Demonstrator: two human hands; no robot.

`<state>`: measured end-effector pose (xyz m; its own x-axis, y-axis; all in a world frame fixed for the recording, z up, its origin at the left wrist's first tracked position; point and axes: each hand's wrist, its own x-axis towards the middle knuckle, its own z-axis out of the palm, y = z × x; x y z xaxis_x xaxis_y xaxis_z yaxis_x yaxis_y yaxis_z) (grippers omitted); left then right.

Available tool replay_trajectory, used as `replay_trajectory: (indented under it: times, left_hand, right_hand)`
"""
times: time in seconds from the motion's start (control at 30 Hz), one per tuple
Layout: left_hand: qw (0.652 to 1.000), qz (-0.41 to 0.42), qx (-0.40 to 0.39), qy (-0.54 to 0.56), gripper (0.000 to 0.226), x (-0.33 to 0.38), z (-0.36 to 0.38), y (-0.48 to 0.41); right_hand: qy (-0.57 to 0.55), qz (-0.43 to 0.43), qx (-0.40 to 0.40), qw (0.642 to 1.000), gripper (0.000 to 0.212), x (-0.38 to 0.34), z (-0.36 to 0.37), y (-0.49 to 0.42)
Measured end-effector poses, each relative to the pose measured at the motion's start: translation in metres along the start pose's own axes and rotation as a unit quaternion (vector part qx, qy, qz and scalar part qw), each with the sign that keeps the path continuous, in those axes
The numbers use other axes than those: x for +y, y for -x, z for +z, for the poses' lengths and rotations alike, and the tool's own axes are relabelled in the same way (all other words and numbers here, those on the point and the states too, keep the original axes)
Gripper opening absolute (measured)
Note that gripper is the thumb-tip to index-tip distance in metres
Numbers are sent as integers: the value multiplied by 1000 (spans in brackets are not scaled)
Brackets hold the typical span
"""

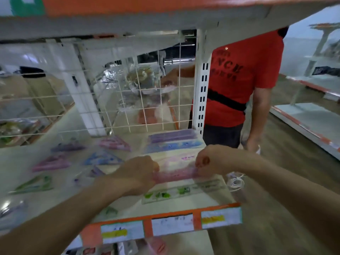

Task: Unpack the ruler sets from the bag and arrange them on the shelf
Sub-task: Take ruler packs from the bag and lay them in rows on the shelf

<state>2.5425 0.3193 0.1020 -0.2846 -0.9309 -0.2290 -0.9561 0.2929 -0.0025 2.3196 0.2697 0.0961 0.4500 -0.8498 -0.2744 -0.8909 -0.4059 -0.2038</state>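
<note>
Both hands, left (139,173) and right (207,161), pinch the ends of a pink ruler set (174,174) over the shelf (165,207). We judge this the placing step: next we lower it flat into the row, with the blue set (174,145) at twelve o'clock and the green set (171,194) at six. Price labels (173,224) and the lettering on the red shirt (239,89) are too blurred to read.

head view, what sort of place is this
Probably a shop aisle being stocked: a white metal shelf with price labels along its orange front edge, packaged ruler sets laid out on it, and more shelving across the aisle.
</note>
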Motion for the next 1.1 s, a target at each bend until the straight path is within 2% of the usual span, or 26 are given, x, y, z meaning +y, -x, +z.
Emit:
replay_trajectory:
  times: [0.03,0.13,0.3,0.43,0.5,0.57,0.63,0.67,0.77,0.9,1.1]
  left_hand:
    - [1000,-6,-3,-3,31,3,-2,0]
    - [1000,-14,-19,-7,29,12,-6,0]
    - [999,-40,-32,11,38,12,-8,4]
    - [998,-46,-14,46,34,10,-4,6]
    - [997,-52,-4,55,29,12,-3,6]
    - [996,-61,3,61,27,12,-3,6]
    - [996,-66,1,63,29,13,-3,6]
    - [996,-67,0,65,31,13,-4,7]
    - [996,-59,10,63,31,18,-5,6]
    - [995,-59,23,77,24,26,-7,3]
    - [995,-54,6,84,23,21,-6,6]
  right_hand:
    - [-4,-9,-6,1000,13,1,-1,0]
    - [-20,3,-19,1000,29,7,-3,4]
    - [-74,-1,16,997,30,15,7,7]
    - [-143,-7,21,989,14,19,7,11]
    - [-175,-8,32,984,30,22,5,13]
    - [-178,18,37,983,7,27,8,15]
    - [-172,49,26,984,26,30,12,15]
    - [-182,61,23,981,28,30,13,16]
    - [-223,54,30,973,17,30,14,19]
    - [-266,62,21,962,23,29,11,26]
    - [-302,48,27,952,9,34,14,28]
